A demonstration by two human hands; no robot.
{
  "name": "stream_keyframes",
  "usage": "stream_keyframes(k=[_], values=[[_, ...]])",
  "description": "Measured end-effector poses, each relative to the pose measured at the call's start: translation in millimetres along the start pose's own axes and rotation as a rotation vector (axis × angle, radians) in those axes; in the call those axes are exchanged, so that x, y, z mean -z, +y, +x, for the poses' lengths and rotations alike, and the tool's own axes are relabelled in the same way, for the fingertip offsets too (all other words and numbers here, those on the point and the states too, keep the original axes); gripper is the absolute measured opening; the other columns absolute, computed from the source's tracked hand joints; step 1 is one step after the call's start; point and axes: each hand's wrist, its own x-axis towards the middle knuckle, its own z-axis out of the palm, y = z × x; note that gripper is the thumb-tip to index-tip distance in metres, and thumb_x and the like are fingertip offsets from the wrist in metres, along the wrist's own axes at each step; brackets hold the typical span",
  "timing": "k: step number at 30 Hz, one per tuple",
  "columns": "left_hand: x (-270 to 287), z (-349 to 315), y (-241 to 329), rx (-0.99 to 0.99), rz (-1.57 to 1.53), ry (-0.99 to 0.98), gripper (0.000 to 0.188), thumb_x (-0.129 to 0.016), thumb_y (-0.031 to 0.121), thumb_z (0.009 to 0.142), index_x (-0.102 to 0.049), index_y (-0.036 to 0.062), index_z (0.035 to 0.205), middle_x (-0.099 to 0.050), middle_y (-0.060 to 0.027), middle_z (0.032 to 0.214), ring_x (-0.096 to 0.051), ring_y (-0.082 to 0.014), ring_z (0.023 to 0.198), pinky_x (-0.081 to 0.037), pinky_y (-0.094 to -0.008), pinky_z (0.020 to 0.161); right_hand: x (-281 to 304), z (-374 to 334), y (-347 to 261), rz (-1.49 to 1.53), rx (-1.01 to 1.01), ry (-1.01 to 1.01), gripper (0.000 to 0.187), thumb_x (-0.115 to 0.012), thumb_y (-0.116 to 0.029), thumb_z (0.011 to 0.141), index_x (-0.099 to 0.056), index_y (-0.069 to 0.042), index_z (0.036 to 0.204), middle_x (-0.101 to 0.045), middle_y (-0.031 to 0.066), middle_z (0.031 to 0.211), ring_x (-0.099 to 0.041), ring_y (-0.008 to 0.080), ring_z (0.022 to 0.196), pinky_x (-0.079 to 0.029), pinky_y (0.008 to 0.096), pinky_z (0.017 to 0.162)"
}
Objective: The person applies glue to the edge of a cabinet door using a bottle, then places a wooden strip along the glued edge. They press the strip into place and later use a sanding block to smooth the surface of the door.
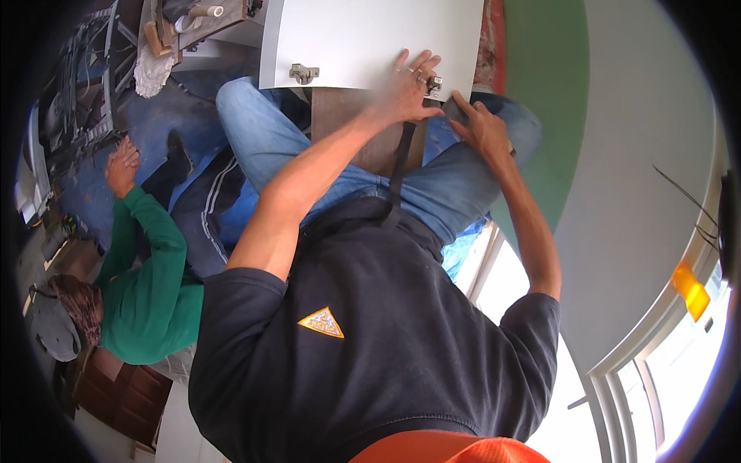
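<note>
A white cabinet door panel (363, 38) lies in front of my seated legs, its near edge over a brown wooden surface (336, 116). Two metal cup hinges sit along that edge: the left hinge (303, 73) is in full view, while the right hinge (434, 83) is partly covered by my hand. My left hand (409, 89) rests on the panel beside the right hinge, fingers spread, thumb pointing right. My right hand (485, 130) is at the panel's near right corner, index finger stretched to the edge and thumb apart. I see nothing held in either hand.
To the left a person in a green top (154, 278) sits with hands together (121, 163). Wood pieces lie on a bench (197, 35) at the upper left, above a blue floor covering (108, 116). A green wall band (544, 92) and grey wall (641, 154) rise close on the right.
</note>
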Motion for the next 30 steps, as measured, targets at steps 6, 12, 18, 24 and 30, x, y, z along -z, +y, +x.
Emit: stream_keyframes(k=[6,12,18,24,30], values=[[-1,-1,2,-0.007,-0.032,0.042,0.079,-0.07,0.07,0.078,-0.072,0.0052,0.124,-0.045,-0.0083,0.158,-0.024,-0.0259,0.154,-0.009,-0.0573,0.126,2,-6,-3,-0.003,-0.011,-0.036,0.066,-0.074,-0.041,0.089,-0.051,-0.026,0.149,-0.064,0.0152,0.093,-0.07,0.0343,0.076,-0.057,0.0456,0.064],[3,0,1,-0.001,0.03,-0.021,0.076,-0.07,0.067,0.081,-0.072,0.0041,0.123,-0.041,-0.0074,0.161,-0.024,-0.0247,0.154,-0.011,-0.0569,0.125,4,4,-4,-0.017,-0.009,-0.039,0.066,-0.075,-0.04,0.089,-0.051,-0.026,0.149,-0.064,0.0152,0.09,-0.07,0.0334,0.075,-0.056,0.045,0.064],[1,-2,2,-0.008,0.008,0.013,0.067,-0.071,0.062,0.083,-0.075,0.0034,0.115,-0.041,-0.0068,0.16,-0.024,-0.0238,0.154,-0.012,-0.0562,0.125,4,3,-6,-0.01,-0.003,0.001,0.066,-0.075,-0.039,0.089,-0.052,-0.026,0.149,-0.064,0.0151,0.09,-0.07,0.0331,0.075,-0.056,0.0449,0.064],[-4,0,2,-0.019,-0.063,0.125,0.066,-0.067,0.064,0.086,-0.079,0.0014,0.103,-0.043,-0.0056,0.159,-0.025,-0.0237,0.154,-0.011,-0.0556,0.125,4,4,-6,-0.01,-0.076,-0.033,0.068,-0.073,-0.043,0.089,-0.051,-0.027,0.151,-0.066,0.0161,0.098,-0.07,0.0354,0.081,-0.056,0.0464,0.069],[5,-2,0,-0.029,0.058,-0.058,0.083,-0.063,0.071,0.084,-0.073,-0.0041,0.117,-0.045,-0.01,0.158,-0.025,-0.0263,0.154,-0.009,-0.0576,0.125,-1,2,-9,0.005,-0.028,0.013,0.064,-0.073,-0.044,0.089,-0.053,-0.026,0.147,-0.066,0.0153,0.094,-0.071,0.034,0.078,-0.058,0.0457,0.066]])
